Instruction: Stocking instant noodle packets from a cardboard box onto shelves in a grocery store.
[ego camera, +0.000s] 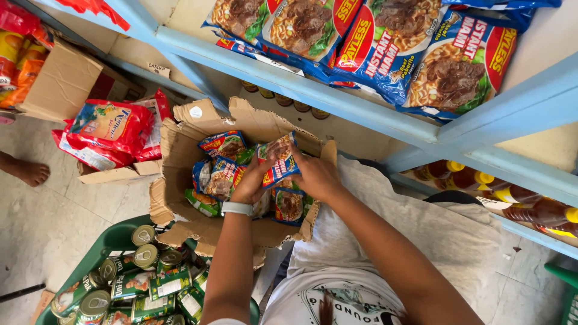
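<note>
Both my hands reach into a torn cardboard box that holds several blue noodle packets. My left hand, with a white wristband, and my right hand together grip one blue noodle packet and hold it upright above the others. More of the same blue packets lie in a row on the light blue shelf just above the box.
A green basket full of tins stands at bottom left. Red packets lie on another carton to the left, near someone's bare foot. Dark sauce bottles lie on a lower shelf at right. The floor is tiled.
</note>
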